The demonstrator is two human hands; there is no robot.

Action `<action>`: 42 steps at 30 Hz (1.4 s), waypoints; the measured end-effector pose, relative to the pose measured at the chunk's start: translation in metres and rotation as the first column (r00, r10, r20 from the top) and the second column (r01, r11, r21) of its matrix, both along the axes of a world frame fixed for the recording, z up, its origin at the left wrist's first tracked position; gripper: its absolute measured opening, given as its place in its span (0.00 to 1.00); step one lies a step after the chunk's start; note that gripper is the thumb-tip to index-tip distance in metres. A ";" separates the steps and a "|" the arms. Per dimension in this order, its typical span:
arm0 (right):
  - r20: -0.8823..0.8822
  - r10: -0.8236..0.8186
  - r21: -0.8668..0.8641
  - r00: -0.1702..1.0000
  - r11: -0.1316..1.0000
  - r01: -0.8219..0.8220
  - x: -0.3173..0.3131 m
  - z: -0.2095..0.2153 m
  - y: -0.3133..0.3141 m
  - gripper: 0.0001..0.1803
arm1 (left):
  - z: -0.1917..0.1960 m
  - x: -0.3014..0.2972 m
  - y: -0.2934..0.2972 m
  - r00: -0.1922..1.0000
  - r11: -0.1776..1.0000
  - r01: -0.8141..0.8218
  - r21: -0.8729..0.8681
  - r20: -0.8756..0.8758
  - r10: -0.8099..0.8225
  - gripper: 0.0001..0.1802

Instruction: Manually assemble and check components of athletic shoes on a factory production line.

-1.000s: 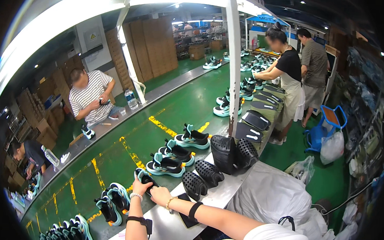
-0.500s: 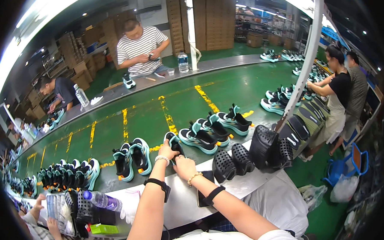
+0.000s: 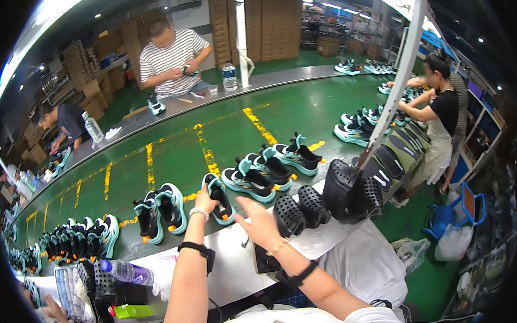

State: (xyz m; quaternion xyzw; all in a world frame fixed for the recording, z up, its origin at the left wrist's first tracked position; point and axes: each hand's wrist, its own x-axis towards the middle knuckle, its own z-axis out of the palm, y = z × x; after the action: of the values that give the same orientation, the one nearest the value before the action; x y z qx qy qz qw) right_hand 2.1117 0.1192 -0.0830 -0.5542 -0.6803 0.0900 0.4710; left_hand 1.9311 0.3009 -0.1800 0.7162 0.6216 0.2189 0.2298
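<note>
We see our left hand (image 3: pixel 203 200) gripping the heel of a black sneaker with a teal sole (image 3: pixel 218 198), fingers wrapped round its back edge. The shoe stands on the green conveyor belt (image 3: pixel 172 152), right at its near edge. Our right hand (image 3: pixel 261 224) hovers over the grey metal workbench (image 3: pixel 231 264), fingers spread, holding nothing. Just beside it lie two black perforated shoe moulds (image 3: pixel 298 210). To the left on the belt sits a matching pair of black-and-teal sneakers (image 3: pixel 159 210); to the right, more pairs line up (image 3: pixel 270 168). Across the belt, a person in a striped shirt (image 3: pixel 172 58) works at the far side.
</note>
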 end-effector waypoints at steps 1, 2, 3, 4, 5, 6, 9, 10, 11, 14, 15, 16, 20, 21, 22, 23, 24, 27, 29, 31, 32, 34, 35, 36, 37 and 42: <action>-0.014 -0.091 0.069 0.996 0.993 0.092 0.024 0.018 -0.016 0.22 | 0.007 0.003 -0.006 1.000 0.999 0.026 0.021 -0.010 -0.026 0.53; -0.042 -0.192 0.060 0.980 0.979 0.194 0.044 0.029 -0.028 0.21 | 0.010 0.005 -0.009 1.000 1.000 -0.007 0.012 0.010 0.007 0.52; -0.079 -0.288 0.049 0.954 0.955 0.292 0.065 0.033 -0.039 0.20 | 0.012 0.006 -0.013 0.999 0.999 -0.043 0.004 0.022 0.043 0.51; -0.054 -0.378 0.046 0.924 0.924 0.380 0.089 0.029 -0.047 0.22 | 0.015 0.012 -0.016 0.990 0.993 -0.119 0.004 0.072 0.118 0.48; -0.029 -0.462 0.044 0.886 0.885 0.463 0.109 0.020 -0.054 0.23 | 0.006 0.014 -0.016 0.988 0.987 -0.145 0.063 0.057 0.141 0.45; 0.003 -0.494 -0.018 0.870 0.869 0.494 0.126 0.016 -0.062 0.24 | 0.006 0.015 -0.015 0.990 0.988 -0.141 0.063 0.042 0.138 0.44; 0.102 -0.516 -0.174 0.850 0.833 0.526 0.158 -0.012 -0.080 0.28 | 0.022 0.014 -0.012 0.993 0.996 -0.089 -0.012 0.078 0.089 0.42; 0.129 -0.500 -0.149 0.857 0.844 0.515 0.158 -0.019 -0.082 0.29 | 0.023 0.013 -0.006 0.994 0.997 -0.081 -0.002 0.072 0.081 0.42; 0.156 -0.482 -0.124 0.862 0.856 0.501 0.158 -0.023 -0.084 0.31 | 0.022 0.011 -0.001 0.995 0.997 -0.075 0.008 0.065 0.074 0.42; 0.188 -0.454 -0.100 0.871 0.873 0.477 0.152 -0.032 -0.080 0.32 | 0.024 -0.008 0.009 0.960 0.978 -0.209 -0.001 0.188 0.206 0.47; 0.212 -0.455 -0.080 0.865 0.874 0.480 0.153 -0.039 -0.079 0.31 | 0.026 0.002 0.006 0.951 0.950 -0.292 0.108 0.135 0.277 0.44; 0.219 -0.461 -0.087 0.860 0.869 0.487 0.156 -0.042 -0.080 0.31 | 0.039 0.021 -0.004 0.944 0.899 -0.287 0.330 0.256 0.207 0.41; 0.191 -0.511 -0.058 0.838 0.846 0.529 0.170 -0.051 -0.083 0.31 | 0.117 0.117 -0.073 0.869 0.892 -0.055 0.448 0.462 -0.178 0.18; 0.198 -0.501 -0.010 0.843 0.859 0.512 0.169 -0.050 -0.082 0.31 | 0.114 0.128 -0.082 0.930 0.855 0.068 0.514 0.278 -0.241 0.17; 0.199 -0.487 -0.007 0.850 0.867 0.498 0.164 -0.045 -0.081 0.31 | 0.105 0.132 -0.085 0.949 0.898 0.210 0.387 0.142 -0.283 0.18; 0.160 -0.490 0.036 0.857 0.871 0.491 0.160 -0.038 -0.080 0.31 | 0.086 0.132 -0.081 0.933 0.883 0.337 0.326 0.010 -0.360 0.21; 0.120 -0.491 0.078 0.863 0.871 0.485 0.155 -0.031 -0.079 0.31 | 0.061 0.132 -0.078 0.941 0.885 0.338 0.321 -0.113 -0.318 0.22; -0.062 -0.490 0.019 0.870 0.871 0.491 0.152 -0.002 -0.084 0.29 | 0.038 0.127 -0.080 0.925 0.936 0.314 0.156 -0.273 -0.265 0.26; -0.123 -0.444 0.096 0.888 0.885 0.456 0.148 0.016 -0.081 0.26 | 0.035 0.114 -0.072 0.901 0.931 0.340 0.132 -0.331 -0.282 0.24; -0.269 -0.349 -0.020 0.898 0.934 0.357 0.140 0.036 -0.079 0.24 | 0.039 0.099 -0.072 0.865 0.920 0.385 0.078 -0.377 -0.330 0.21; -0.209 -0.330 0.014 0.921 0.940 0.340 0.128 0.048 -0.077 0.23 | 0.038 0.091 -0.076 0.867 0.922 0.380 0.076 -0.378 -0.326 0.21; -0.105 -0.258 0.029 0.961 0.965 0.262 0.109 0.051 -0.059 0.23 | 0.039 0.076 -0.088 0.887 0.871 0.376 0.316 -0.394 -0.240 0.20; -0.050 -0.208 0.027 0.977 0.977 0.209 0.097 0.048 -0.046 0.24 | 0.037 0.070 -0.093 0.888 0.873 0.370 0.318 -0.396 -0.233 0.20; 0.027 -0.157 0.003 0.987 0.988 0.157 0.080 0.038 -0.027 0.23 | 0.035 0.058 -0.101 0.915 0.888 0.291 0.356 -0.375 -0.150 0.20; 0.112 -0.114 -0.022 0.987 0.993 0.117 0.066 0.031 -0.010 0.24 | 0.033 0.051 -0.106 0.936 0.892 0.218 0.396 -0.344 -0.076 0.21; 0.376 -0.062 -0.208 0.924 0.967 0.150 0.027 0.016 0.065 0.22 | 0.023 0.050 -0.103 0.887 0.881 0.318 0.351 -0.438 -0.146 0.26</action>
State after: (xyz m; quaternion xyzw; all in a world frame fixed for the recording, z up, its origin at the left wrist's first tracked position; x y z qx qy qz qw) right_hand 2.1389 0.1847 -0.0669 -0.6489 -0.7097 0.0385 0.2716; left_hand 1.9814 0.1983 -0.1571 0.8482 0.5022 0.1650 -0.0334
